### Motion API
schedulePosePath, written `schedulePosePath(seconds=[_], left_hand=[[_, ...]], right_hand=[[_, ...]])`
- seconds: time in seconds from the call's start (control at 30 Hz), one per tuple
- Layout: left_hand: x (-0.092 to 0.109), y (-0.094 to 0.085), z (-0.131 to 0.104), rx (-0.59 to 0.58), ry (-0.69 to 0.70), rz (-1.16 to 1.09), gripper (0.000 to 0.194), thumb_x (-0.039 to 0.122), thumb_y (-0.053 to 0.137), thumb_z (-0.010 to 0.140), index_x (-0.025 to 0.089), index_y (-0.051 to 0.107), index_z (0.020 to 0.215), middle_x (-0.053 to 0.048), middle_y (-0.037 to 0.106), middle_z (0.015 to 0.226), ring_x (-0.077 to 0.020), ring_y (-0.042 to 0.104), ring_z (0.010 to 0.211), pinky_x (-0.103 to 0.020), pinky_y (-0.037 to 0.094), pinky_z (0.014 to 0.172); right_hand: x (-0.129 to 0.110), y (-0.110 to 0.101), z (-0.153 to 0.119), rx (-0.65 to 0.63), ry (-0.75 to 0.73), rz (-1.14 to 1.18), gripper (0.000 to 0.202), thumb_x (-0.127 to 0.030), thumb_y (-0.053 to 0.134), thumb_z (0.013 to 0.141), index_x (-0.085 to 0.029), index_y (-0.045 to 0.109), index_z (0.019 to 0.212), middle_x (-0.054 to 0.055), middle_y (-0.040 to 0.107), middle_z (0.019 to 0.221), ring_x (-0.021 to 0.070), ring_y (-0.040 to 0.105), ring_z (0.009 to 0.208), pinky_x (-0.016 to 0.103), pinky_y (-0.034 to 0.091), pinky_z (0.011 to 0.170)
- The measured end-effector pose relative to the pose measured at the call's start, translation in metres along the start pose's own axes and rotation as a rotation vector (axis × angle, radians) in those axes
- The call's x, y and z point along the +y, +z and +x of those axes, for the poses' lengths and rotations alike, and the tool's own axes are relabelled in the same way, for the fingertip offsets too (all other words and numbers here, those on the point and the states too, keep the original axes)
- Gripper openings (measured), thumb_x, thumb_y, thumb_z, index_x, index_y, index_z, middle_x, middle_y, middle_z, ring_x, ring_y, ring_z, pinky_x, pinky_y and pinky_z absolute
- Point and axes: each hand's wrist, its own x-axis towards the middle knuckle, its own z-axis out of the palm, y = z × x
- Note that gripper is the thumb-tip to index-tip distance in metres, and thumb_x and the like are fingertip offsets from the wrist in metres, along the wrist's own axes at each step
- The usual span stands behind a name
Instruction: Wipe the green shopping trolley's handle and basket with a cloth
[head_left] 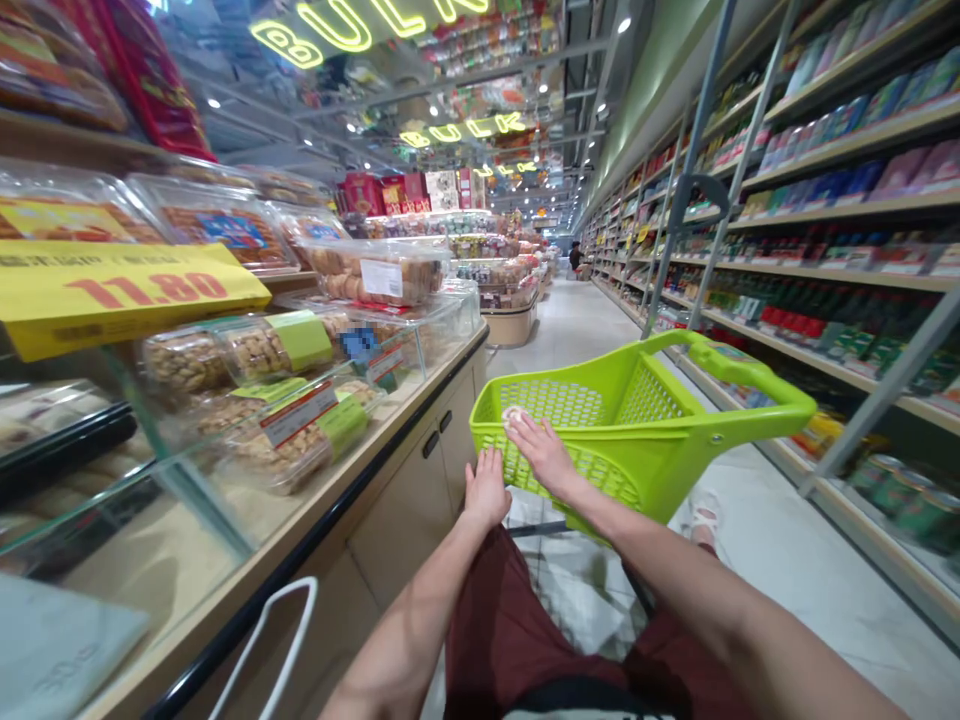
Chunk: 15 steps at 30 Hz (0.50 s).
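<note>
A white wad [514, 415] sits on the rim at the near left corner of the green shopping cart [660, 475], which stands just ahead, its handle off to the right. The right hand [547, 458] holds the wad under fingers laid long rather than clenched. The left hand [487, 490] has its fingers against the outside of the basket just left of it; whether they grip the mesh or merely lean on it, I cannot tell.

This looks like wiping the cart down. Good work would mean pressing the wad flat, following the rim in one unbroken run and refolding to a clean face before the handle. The left hand should brace the basket, since a cart may roll under pressure, and the holes could snag a loose corner.

Much of the wad lies beneath the fingers, so cloth or paper is uncertain. The arms and dark red trousers [517, 610] block most of the cart's lower frame. On the left counter [390, 530], one packet [360, 345] has a blurred patch. A white loop [303, 620] at near left is cut off. Labels on the right shelves [840, 210] are smeared, and the far person [575, 258] is too small to read.
</note>
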Motion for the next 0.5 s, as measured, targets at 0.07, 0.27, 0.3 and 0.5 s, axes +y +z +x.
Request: schedulePosePath(seconds=[0.07,0.27,0.3,0.5], left_hand=[[0.006,-0.002,0.000,0.011,0.012,-0.002,0.079,0.024,0.049,0.068,0.015,0.012,0.137,-0.007,0.006,0.146,-0.0219,0.002,0.134,-0.046,0.010,0.107],[0.015,0.001,-0.003,0.047,0.039,-0.157,0.076,0.019,0.052,0.067,0.017,0.019,0.135,-0.007,0.009,0.146,-0.0220,0.004,0.134,-0.046,0.005,0.107],[0.017,0.003,-0.003,0.039,0.017,-0.291,0.075,0.019,0.054,0.066,0.017,0.023,0.134,-0.007,0.013,0.145,-0.0226,0.007,0.133,-0.045,0.006,0.107],[0.052,0.007,0.001,-0.097,-0.092,-1.100,0.046,0.042,0.037,0.082,0.019,0.045,0.121,-0.006,0.056,0.118,-0.0207,0.050,0.111,-0.037,0.039,0.093]], right_hand=[[0.006,-0.003,0.003,-0.002,0.016,-0.016,0.044,-0.007,0.037,0.083,-0.019,0.044,0.124,0.007,0.036,0.135,0.0208,0.021,0.130,0.046,0.021,0.103],[0.004,0.036,-0.066,-0.209,0.076,0.041,0.038,-0.008,0.040,0.081,-0.018,0.053,0.115,0.008,0.048,0.126,0.0235,0.034,0.123,0.047,0.032,0.097],[0.002,0.040,-0.074,-0.203,0.125,0.077,0.040,-0.006,0.039,0.079,-0.019,0.053,0.115,0.008,0.049,0.125,0.0223,0.036,0.122,0.045,0.034,0.096],[-0.013,0.017,-0.050,0.156,0.447,0.336,0.059,-0.002,0.030,0.069,-0.014,0.044,0.125,0.008,0.046,0.127,0.0155,0.038,0.120,0.033,0.035,0.100]])
